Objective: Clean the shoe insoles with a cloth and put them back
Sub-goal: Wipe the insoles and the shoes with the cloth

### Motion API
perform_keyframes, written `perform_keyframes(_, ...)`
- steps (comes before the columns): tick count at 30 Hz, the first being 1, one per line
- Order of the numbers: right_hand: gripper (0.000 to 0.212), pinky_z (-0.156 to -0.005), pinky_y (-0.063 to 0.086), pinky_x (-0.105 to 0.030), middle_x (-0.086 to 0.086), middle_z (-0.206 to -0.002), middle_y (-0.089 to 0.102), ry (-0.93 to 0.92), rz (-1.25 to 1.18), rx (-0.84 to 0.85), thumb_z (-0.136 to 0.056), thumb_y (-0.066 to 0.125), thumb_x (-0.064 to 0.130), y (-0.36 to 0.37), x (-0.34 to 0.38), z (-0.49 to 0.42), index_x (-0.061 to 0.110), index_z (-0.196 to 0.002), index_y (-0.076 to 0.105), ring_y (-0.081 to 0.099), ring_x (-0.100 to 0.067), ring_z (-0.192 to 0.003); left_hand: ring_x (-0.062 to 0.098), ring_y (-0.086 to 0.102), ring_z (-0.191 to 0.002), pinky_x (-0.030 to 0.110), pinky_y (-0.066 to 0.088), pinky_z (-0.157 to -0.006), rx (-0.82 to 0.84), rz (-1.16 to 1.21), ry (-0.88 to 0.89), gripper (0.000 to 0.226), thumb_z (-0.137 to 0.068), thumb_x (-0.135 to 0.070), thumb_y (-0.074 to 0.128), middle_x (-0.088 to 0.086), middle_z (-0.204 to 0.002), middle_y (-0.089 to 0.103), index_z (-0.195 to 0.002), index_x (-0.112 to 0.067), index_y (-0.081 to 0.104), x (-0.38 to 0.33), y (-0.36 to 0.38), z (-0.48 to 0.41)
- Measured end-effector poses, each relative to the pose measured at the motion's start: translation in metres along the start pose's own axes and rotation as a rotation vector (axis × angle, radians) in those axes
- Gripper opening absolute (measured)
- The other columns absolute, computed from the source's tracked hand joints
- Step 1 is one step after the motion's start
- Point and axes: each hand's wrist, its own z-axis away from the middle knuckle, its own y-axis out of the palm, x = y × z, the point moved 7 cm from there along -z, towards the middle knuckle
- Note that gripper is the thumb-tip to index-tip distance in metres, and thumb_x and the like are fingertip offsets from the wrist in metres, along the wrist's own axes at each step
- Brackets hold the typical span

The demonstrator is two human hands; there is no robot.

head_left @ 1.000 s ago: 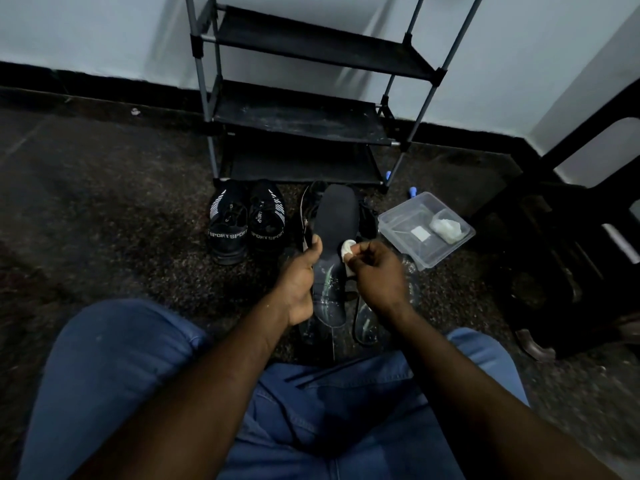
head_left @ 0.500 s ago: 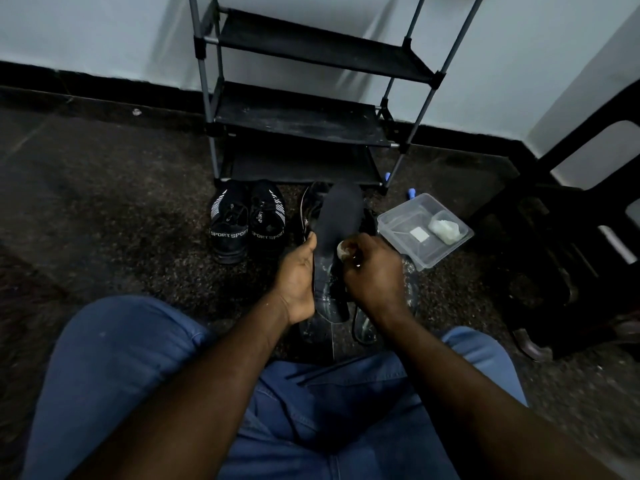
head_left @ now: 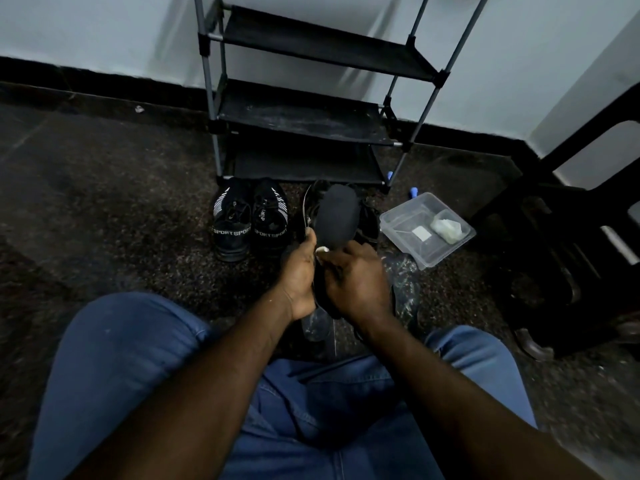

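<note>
A black insole (head_left: pixel 337 213) stands upright in front of me, toe end up. My left hand (head_left: pixel 300 275) grips its left edge near the middle. My right hand (head_left: pixel 356 275) holds a small white cloth (head_left: pixel 322 250) pressed against the insole's face; only a corner of the cloth shows between the hands. Behind the insole lies a dark shoe with a white sole edge (head_left: pixel 308 206), mostly hidden. Another insole (head_left: pixel 403 282) lies on the floor under my right hand.
A pair of black SPORT sneakers (head_left: pixel 249 220) stands to the left, in front of a black shoe rack (head_left: pixel 304 109). A clear plastic tub (head_left: pixel 427 228) with a wad inside sits to the right. A dark chair (head_left: pixel 571 237) stands at far right. My blue-jeaned knees fill the foreground.
My right hand with the cloth has slid left and down across the insole, toward my left hand. The insole has tipped slightly to the right. More of the cloth is now hidden.
</note>
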Motion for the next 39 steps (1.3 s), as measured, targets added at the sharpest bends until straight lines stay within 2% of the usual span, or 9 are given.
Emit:
perform_keyframes(4, 0.024, -0.069, 0.051, -0.039, 0.003, -0.094, 0.071, 0.055, 0.147, 0.042, -0.086, 0.063, 0.029, 0.002, -0.021, 0.005, 0.032, -0.103, 0.079, 0.059, -0.028, -0.085, 0.033, 0.055, -0.132, 0.045, 0.041, -0.112, 0.039, -0.004, 0.000, 0.082, -0.096, -0.074, 0.038, 0.019, -0.147, 0.055, -0.143, -0.010, 0.057, -0.003, 0.002, -0.002)
perform_keyframes(8, 0.027, -0.075, 0.051, -0.042, 0.003, -0.100, 0.073, 0.166, 0.153, 0.040, -0.085, 0.062, 0.029, -0.001, -0.032, 0.006, 0.032, -0.106, 0.079, 0.060, -0.028, -0.091, 0.034, 0.060, -0.121, 0.047, 0.043, -0.108, -0.005, -0.033, -0.046, 0.079, -0.097, -0.069, 0.045, 0.022, -0.143, 0.057, -0.142, -0.005, 0.058, 0.005, 0.003, 0.000)
perform_keyframes(14, 0.023, -0.074, 0.054, -0.041, -0.002, -0.089, 0.073, 0.258, 0.032, 0.031, -0.083, 0.062, 0.025, 0.006, -0.027, 0.014, 0.025, -0.096, 0.081, 0.061, -0.030, -0.083, 0.031, 0.058, -0.130, 0.043, 0.045, -0.109, -0.033, -0.019, -0.060, 0.080, -0.098, -0.072, 0.033, 0.014, -0.143, 0.060, -0.132, -0.007, 0.065, 0.006, 0.001, 0.000)
perform_keyframes(18, 0.026, -0.080, 0.048, -0.033, -0.002, -0.097, 0.074, 0.266, -0.110, 0.050, -0.087, 0.061, 0.026, 0.009, -0.020, 0.007, 0.026, -0.103, 0.081, 0.060, -0.027, -0.090, 0.031, 0.055, -0.133, 0.042, 0.044, -0.110, -0.049, -0.018, -0.082, 0.084, -0.098, -0.072, 0.033, 0.019, -0.143, 0.058, -0.142, -0.005, 0.057, 0.007, -0.004, -0.001)
perform_keyframes(23, 0.027, -0.078, 0.046, -0.031, 0.003, -0.099, 0.072, 0.246, -0.216, 0.032, -0.087, 0.064, 0.018, 0.009, -0.014, -0.001, 0.029, -0.106, 0.080, 0.056, -0.021, -0.092, 0.023, 0.072, -0.092, 0.036, 0.053, -0.085, -0.037, -0.068, -0.065, 0.064, -0.102, -0.063, 0.037, 0.012, -0.103, 0.075, -0.111, -0.010, 0.073, 0.006, -0.001, 0.002)
perform_keyframes(27, 0.026, -0.071, 0.045, -0.036, 0.006, -0.094, 0.070, 0.080, -0.007, 0.060, -0.087, 0.062, 0.027, 0.006, -0.015, 0.003, 0.032, -0.105, 0.080, 0.055, -0.025, -0.088, 0.026, 0.067, -0.104, 0.038, 0.051, -0.090, -0.004, -0.025, -0.062, 0.074, -0.102, -0.064, 0.035, 0.016, -0.128, 0.065, -0.143, -0.006, 0.055, 0.000, 0.003, 0.005)
perform_keyframes(30, 0.022, -0.073, 0.035, -0.036, 0.008, -0.097, 0.069, 0.075, 0.181, 0.081, -0.087, 0.068, 0.032, 0.001, -0.027, 0.003, 0.037, -0.106, 0.079, 0.055, -0.028, -0.096, 0.027, 0.072, -0.099, 0.040, 0.052, -0.087, 0.030, 0.026, -0.075, 0.066, -0.104, -0.062, 0.030, 0.014, -0.118, 0.073, -0.129, -0.011, 0.066, 0.000, 0.005, 0.006)
perform_keyframes(33, 0.021, -0.079, 0.041, -0.040, 0.008, -0.098, 0.069, 0.169, 0.199, 0.079, -0.085, 0.069, 0.030, -0.003, -0.039, 0.004, 0.035, -0.103, 0.079, 0.054, -0.028, -0.098, 0.027, 0.071, -0.105, 0.042, 0.051, -0.094, 0.035, 0.025, -0.058, 0.064, -0.105, -0.060, 0.028, 0.012, -0.121, 0.072, -0.126, -0.014, 0.067, 0.000, 0.007, 0.005)
perform_keyframes(39, 0.032, -0.076, 0.052, -0.043, 0.004, -0.093, 0.073, 0.224, -0.061, 0.047, -0.085, 0.055, 0.035, 0.011, -0.031, 0.007, 0.031, -0.102, 0.082, 0.057, -0.028, -0.088, 0.028, 0.066, -0.117, 0.043, 0.046, -0.106, -0.031, -0.062, -0.069, 0.068, -0.103, -0.065, 0.030, 0.014, -0.129, 0.069, -0.126, -0.014, 0.068, 0.003, 0.001, 0.001)
